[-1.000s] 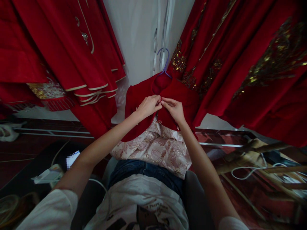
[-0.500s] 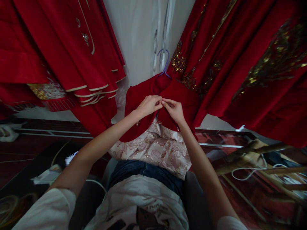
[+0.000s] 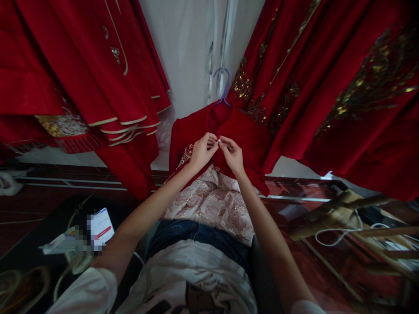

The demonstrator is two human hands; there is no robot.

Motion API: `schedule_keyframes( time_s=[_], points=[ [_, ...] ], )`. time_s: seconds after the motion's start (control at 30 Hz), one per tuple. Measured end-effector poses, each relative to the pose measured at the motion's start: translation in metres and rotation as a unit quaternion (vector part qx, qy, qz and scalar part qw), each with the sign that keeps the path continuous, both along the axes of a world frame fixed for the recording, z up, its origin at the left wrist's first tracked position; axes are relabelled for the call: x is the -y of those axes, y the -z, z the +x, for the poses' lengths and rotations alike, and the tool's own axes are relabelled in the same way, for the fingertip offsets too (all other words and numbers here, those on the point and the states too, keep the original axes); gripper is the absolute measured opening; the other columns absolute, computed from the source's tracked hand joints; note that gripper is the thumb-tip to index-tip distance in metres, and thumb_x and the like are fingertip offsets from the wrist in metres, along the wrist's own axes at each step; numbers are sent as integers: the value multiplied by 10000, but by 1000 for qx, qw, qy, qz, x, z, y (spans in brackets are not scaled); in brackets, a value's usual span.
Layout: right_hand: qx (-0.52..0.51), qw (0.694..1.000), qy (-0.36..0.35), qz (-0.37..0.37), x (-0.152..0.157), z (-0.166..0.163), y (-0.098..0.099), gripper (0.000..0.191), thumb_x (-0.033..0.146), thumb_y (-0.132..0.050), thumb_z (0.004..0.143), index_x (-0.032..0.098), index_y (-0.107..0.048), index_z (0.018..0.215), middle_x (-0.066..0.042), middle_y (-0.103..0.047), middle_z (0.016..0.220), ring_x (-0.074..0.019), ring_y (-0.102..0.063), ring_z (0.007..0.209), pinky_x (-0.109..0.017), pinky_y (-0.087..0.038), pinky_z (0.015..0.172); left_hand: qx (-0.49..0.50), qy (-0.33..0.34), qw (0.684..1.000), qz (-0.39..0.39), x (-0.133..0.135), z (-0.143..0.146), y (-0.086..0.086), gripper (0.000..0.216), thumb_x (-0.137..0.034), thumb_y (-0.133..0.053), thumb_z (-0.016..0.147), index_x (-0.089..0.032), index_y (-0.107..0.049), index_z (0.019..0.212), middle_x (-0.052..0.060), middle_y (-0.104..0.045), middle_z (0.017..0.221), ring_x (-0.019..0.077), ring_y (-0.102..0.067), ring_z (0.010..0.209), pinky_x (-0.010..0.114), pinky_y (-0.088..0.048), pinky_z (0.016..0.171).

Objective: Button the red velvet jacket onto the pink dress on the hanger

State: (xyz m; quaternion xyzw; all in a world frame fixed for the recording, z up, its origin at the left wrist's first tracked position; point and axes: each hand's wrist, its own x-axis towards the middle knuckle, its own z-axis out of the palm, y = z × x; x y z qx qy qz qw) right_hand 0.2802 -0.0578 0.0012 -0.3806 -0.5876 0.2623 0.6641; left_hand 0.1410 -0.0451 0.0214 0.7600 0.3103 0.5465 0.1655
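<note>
A short red jacket hangs in front of me on a purple hanger, its neckline at the top. Both my hands meet at its front opening, just below the neck. My left hand is closed in a pinch at one front edge. Facing it, my right hand pinches the other edge with thumb and fingers. A tiny white bead or button shows between the fingertips. Beaded trim decorates the jacket beside my left hand. Beneath the jacket, pink-and-gold brocade fabric spreads over my lap.
Long red garments hang at the left, and more with gold sequins hang at the right. A lit phone and cables lie on a dark surface at lower left. Wooden bars and a white cable are at lower right.
My fingertips have shifted slightly down and left, and the small white piece now shows between them. My left forearm has moved right, uncovering the phone and the beaded trim.
</note>
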Motion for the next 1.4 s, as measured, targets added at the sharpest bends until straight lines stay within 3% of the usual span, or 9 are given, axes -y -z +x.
schedule_keyframes(
  time_s=[0.23,0.63,0.8,0.9,0.97,1.07,1.2,1.33,1.4],
  points=[
    [19,1000,8,-5,-4,2,-1,417,513,-627,812,179,-665,1059,-95,-706,1104,-190,-669,997,-343,-513,954,-4,4,999,-39,-7,0,-9,24,-194,-614,844,-171,-620,844,23,-694,810,119,-676,741,244,-558,714],
    [17,1000,7,-19,-10,0,2,415,512,-611,819,186,-657,1071,-95,-700,1116,-205,-656,1028,-383,-493,1001,141,-9,986,-86,-29,14,21,172,-217,-663,821,-190,-525,920,12,-657,809,117,-668,740,244,-539,714],
    [117,991,-55,-26,7,11,14,579,412,-637,804,233,-488,1335,-106,-547,1363,-209,-598,1146,-385,-502,981,218,28,944,-248,-17,15,32,145,-308,-578,896,-182,-509,872,20,-635,889,107,-646,757,227,-547,652],
    [233,971,-17,-40,17,26,19,750,277,-722,698,199,-413,1377,-121,-617,1184,-206,-634,965,-382,-539,857,247,75,914,-313,-3,15,36,210,-368,-522,929,-168,-539,863,31,-639,917,83,-618,686,217,-544,618],
    [269,960,23,-79,23,38,14,621,257,-709,699,164,-485,1271,-71,-658,921,-187,-630,779,-374,-540,764,230,100,909,-332,5,15,39,290,-416,-499,935,-151,-574,842,41,-646,868,72,-589,629,207,-530,606],
    [226,964,-12,-142,33,55,-6,377,349,-679,758,181,-558,1073,-21,-644,762,-164,-619,688,-348,-524,717,194,114,903,-366,17,16,43,411,-484,-455,940,-129,-629,827,79,-672,869,103,-610,691,228,-529,661],
    [118,974,-108,-159,50,63,-32,385,423,-727,728,206,-545,990,-13,-671,803,-141,-643,733,-296,-518,732,199,161,872,-417,35,17,40,525,-602,-406,916,-141,-653,871,114,-704,955,187,-657,905,313,-543,818],
    [46,982,-106,-148,57,51,-41,387,414,-772,683,227,-507,894,14,-656,766,-112,-614,650,-248,-515,623,253,272,803,-465,58,11,31,568,-671,-387,877,-161,-622,956,132,-707,942,229,-687,884,376,-570,797],
    [3,988,-79,-132,57,41,-40,385,409,-780,671,234,-480,838,21,-643,766,-109,-613,657,-246,-535,618,275,285,796,-458,69,9,29,526,-639,-424,873,-166,-605,1015,120,-705,926,221,-695,850,375,-571,794]
  ],
)
